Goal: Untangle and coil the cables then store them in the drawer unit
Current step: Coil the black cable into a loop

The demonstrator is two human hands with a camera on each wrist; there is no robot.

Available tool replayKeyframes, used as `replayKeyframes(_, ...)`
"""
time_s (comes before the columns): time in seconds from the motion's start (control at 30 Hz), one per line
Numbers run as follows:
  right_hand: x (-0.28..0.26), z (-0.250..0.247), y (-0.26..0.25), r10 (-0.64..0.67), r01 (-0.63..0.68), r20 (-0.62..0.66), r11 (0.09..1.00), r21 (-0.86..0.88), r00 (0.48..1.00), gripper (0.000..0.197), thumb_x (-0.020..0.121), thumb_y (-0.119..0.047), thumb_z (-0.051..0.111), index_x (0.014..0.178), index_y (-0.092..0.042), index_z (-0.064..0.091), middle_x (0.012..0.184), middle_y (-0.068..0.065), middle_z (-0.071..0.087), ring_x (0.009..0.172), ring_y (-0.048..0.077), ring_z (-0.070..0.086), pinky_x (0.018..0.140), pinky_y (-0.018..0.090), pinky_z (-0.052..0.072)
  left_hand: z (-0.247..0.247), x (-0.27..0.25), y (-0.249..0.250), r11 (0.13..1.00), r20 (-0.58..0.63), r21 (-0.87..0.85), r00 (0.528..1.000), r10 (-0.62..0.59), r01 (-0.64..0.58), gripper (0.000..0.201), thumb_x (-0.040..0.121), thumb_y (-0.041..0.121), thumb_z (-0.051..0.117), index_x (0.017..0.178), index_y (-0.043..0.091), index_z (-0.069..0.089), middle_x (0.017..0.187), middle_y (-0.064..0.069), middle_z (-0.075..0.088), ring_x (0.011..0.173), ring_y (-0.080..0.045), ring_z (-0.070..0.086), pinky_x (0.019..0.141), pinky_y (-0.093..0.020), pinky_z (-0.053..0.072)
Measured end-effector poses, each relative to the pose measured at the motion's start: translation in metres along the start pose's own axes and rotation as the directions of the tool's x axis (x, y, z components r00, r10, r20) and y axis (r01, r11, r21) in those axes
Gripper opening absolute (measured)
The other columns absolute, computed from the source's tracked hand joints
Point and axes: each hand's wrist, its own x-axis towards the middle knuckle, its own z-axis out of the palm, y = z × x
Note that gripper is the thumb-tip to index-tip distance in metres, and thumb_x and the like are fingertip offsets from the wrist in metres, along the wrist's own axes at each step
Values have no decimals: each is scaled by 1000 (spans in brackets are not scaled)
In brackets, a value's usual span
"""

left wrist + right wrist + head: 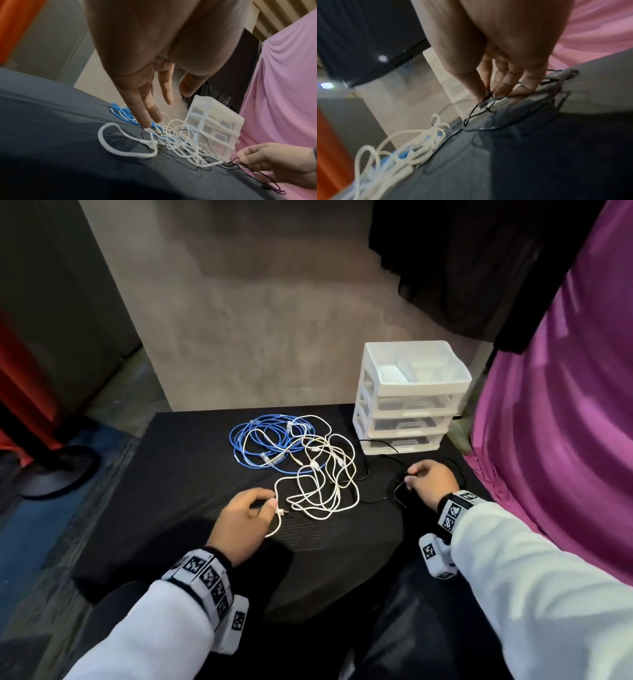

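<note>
A tangle lies on the black table [178, 474]: a blue cable [239, 440] at the back, a white cable [322, 491] looped across it, and a thin black cable [376, 499] running right. My left hand [265, 503] hovers over the white cable's near plug [280, 511]; its fingers [149, 119] are straight and hold nothing. My right hand [411, 477] pinches the black cable [476, 109] between thumb and forefinger [477, 86], just in front of the white drawer unit [411, 405]. The unit's three drawers look shut.
A magenta cloth [565, 405] hangs along the table's right edge, with dark fabric [462, 251] above it. A grey wall [257, 320] stands behind the table. On the floor at left are a round stand base [58, 470] and an orange panel [20, 378].
</note>
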Motion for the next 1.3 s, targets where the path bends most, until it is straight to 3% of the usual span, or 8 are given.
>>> replayKeyframes(0.23, -53, -81, -110, -433, 454, -152, 789, 414, 889, 43, 93, 9, 65, 104, -32, 59, 100, -4, 64, 84, 13, 61, 75, 33, 55, -9, -23, 9, 978, 0, -208, 1000, 9, -9, 16, 99, 22, 65, 99, 33, 76, 74, 2, 68, 74, -14, 60, 80, -37, 51)
replayKeyframes(0.37, -105, -133, -180, -663, 636, -11, 713, 296, 749, 32, 95, 9, 60, 110, -17, 69, 105, -1, 72, 85, 0, 62, 72, 16, 49, -9, -25, 69, 916, -106, -333, 974, 200, -224, 19, 97, 25, 64, 109, 37, 72, 103, -9, 72, 93, -16, 67, 91, -53, 56)
replayKeyframes(0.57, -177, -128, -206, -739, 737, 236, 666, 116, 631, 28, 98, 3, 57, 104, -18, 75, 97, -4, 72, 64, 6, 57, 60, 19, 46, -13, -41, 153, 776, -154, -50, 772, 616, -629, 40, 103, 23, 58, 142, 28, 55, 147, 10, 51, 139, -3, 45, 116, -29, 38)
replayKeyframes(0.7, -189, -100, -200, -777, 753, 149, 630, 189, 612, 32, 96, 5, 59, 112, -19, 71, 107, -10, 72, 95, 4, 66, 84, 24, 52, -3, -49, 153, 866, 3, -168, 878, 479, -471, 26, 108, 32, 45, 98, 24, 67, 69, 15, 66, 74, -11, 69, 75, -34, 52)
replayKeyframes(0.8, -202, -70, -186, -673, 584, 32, 663, 468, 739, 60, 96, -3, 70, 146, -26, 47, 127, -1, 59, 101, 6, 63, 90, 25, 53, 0, -57, 143, 832, -83, -446, 941, 329, -330, 34, 110, 33, 39, 89, 16, 61, 55, 11, 47, 58, -18, 58, 74, -43, 54)
replayKeyframes(0.9, -224, -23, -161, -593, 299, 295, 701, 648, 749, 86, 96, -5, 71, 161, -27, 19, 129, 5, 61, 107, 12, 67, 100, 29, 55, -4, -63, 142, 570, -11, -817, 991, 130, -84, 30, 113, 26, 33, 97, 11, 53, 63, 3, 46, 61, -14, 52, 70, -38, 56)
replayKeyframes(1.03, -244, 15, -135, -592, 243, 497, 763, 599, 635, 21, 107, -13, 55, 119, 3, 62, 74, 3, 67, 60, 18, 60, 66, 25, 50, -26, -66, 135, 365, 12, -931, 1000, -27, 21, 15, 110, 10, 37, 106, 9, 51, 69, -7, 63, 69, -22, 70, 74, -40, 64)
replayKeyframes(1.3, -250, -11, -134, -629, 526, 380, 777, 348, 678, 27, 109, -24, 51, 90, -22, 70, 57, -4, 52, 53, 9, 44, 58, 25, 38, -47, -68, 63, 758, -257, -652, 932, -255, 27, 75, 96, 17, 64, 157, 34, 24, 147, -11, 50, 128, -18, 53, 111, -39, 43)
